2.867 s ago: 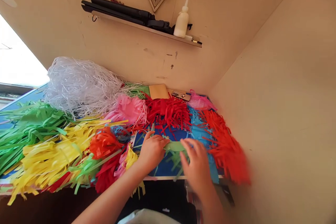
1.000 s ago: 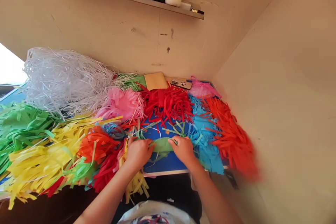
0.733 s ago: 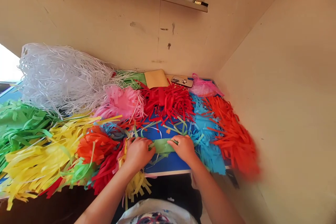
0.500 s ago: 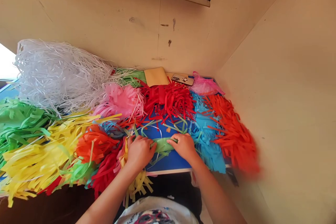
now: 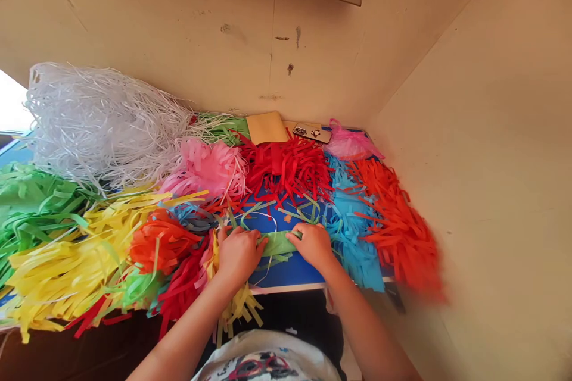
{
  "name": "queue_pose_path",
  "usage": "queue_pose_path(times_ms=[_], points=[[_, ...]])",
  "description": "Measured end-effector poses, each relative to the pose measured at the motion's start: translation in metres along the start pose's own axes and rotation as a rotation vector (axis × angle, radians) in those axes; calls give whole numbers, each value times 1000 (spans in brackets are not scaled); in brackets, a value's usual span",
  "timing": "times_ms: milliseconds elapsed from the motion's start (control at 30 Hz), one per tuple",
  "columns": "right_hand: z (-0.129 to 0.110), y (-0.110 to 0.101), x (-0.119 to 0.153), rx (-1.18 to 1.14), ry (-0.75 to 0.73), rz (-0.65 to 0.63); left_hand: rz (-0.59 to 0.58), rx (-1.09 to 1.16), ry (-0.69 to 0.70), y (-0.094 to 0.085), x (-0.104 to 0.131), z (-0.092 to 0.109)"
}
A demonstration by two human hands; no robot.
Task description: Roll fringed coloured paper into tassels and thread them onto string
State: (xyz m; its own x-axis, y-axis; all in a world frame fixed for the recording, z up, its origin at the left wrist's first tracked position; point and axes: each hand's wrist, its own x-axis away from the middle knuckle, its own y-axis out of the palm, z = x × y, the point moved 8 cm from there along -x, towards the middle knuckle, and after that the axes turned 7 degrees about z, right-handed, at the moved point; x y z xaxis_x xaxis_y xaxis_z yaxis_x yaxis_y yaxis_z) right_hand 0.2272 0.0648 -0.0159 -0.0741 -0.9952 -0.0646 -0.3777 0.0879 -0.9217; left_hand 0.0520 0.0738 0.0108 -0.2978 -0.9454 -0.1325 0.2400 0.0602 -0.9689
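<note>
A band of light green fringed paper (image 5: 277,243) lies stretched between two bare hands, over the near edge of the blue tabletop (image 5: 295,274), right of that edge's middle. The left hand (image 5: 241,250) is closed on the band's left end; the right hand (image 5: 313,244) pinches its right end between thumb and fingers. Loose green strips curl out beyond both hands, and a thin white strand (image 5: 273,218) loops just behind the band.

Fringed bundles crowd this small patch of bare blue on three sides. Behind it sits a red bundle (image 5: 288,169), with a pink one (image 5: 210,169) to its left. Close against the right hand, a sky-blue bundle (image 5: 355,232) runs to the near edge; beyond it an orange-red one (image 5: 400,232) spills past the right edge. By the left wrist, an orange rosette (image 5: 163,241) and a dark red bundle (image 5: 185,283) press close — the dark red hangs over the near edge.

Toward the near left corner spread a yellow heap (image 5: 67,256) and a green heap (image 5: 36,208); a big tangle of white strands (image 5: 98,122) fills the far left. Along the far edge, by the wall, lie a tan packet (image 5: 267,127), a phone (image 5: 311,132) and, near the far right corner, a pink plastic bag (image 5: 351,143).
</note>
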Motion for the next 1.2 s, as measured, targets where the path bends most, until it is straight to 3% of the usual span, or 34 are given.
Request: queue_pose_path(times_ms=[67, 133, 200, 267, 333, 567, 800, 1000, 1200], points=[[1, -8, 1, 20, 11, 39, 40, 8, 45, -4, 0, 3], [-2, -24, 6, 37, -51, 141, 71, 28, 184, -8, 0, 12], [-15, -39, 17, 21, -246, 200, 67, 45, 347, -8, 3, 23], [-27, -42, 29, -5, -459, 154, 39, 43, 445, -8, 6, 29], [-30, -40, 36, -17, -562, 89, 27, 32, 477, -11, 9, 32], [-16, -36, 18, -133, -477, 123, 88, 27, 368, -17, 16, 33], [-19, -44, 19, -13, -366, 158, 119, 88, 356, -16, 15, 24], [-48, -38, 30, 87, -532, 179, 140, 112, 340, -18, 16, 22], [-43, -25, 30, 78, -599, 267, 156, 90, 324, -15, 18, 19]])
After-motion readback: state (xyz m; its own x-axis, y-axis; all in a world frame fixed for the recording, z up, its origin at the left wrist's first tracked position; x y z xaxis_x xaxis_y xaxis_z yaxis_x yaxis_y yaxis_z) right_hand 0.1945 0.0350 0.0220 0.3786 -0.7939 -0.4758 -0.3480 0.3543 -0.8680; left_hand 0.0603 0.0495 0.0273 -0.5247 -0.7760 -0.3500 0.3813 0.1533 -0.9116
